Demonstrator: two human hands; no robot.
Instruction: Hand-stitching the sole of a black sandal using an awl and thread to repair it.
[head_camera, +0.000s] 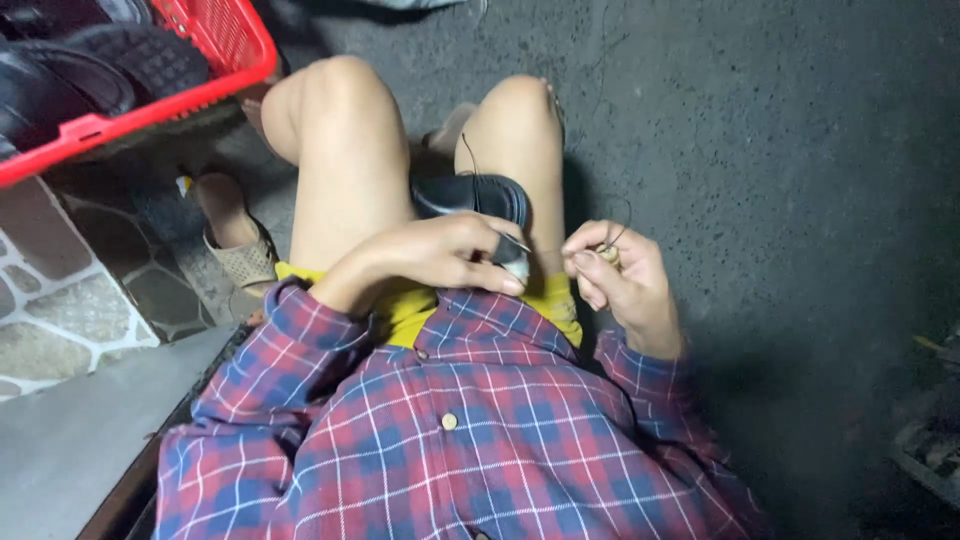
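Gripping the heel end of a black shoe (472, 195), the left hand (440, 252) has its fingers curled shut around it, holding it wedged between the person's bare knees. Just right of the shoe, the right hand (615, 275) is pinched together on a small pale object, too small to tell apart, with a thin dark thread (622, 222) looping up from the fingertips. A second strand of thread rises from the shoe's upper toward the right knee. Nearer the camera than the shoe lie yellow shorts (405, 310) and a red-and-blue plaid shirt (460, 430). Left of the shoe, a foot in a tan sandal (238, 255) rests on the dark floor (780, 150). Well up and left of the shoe sits a red basket (215, 40) holding dark footwear.
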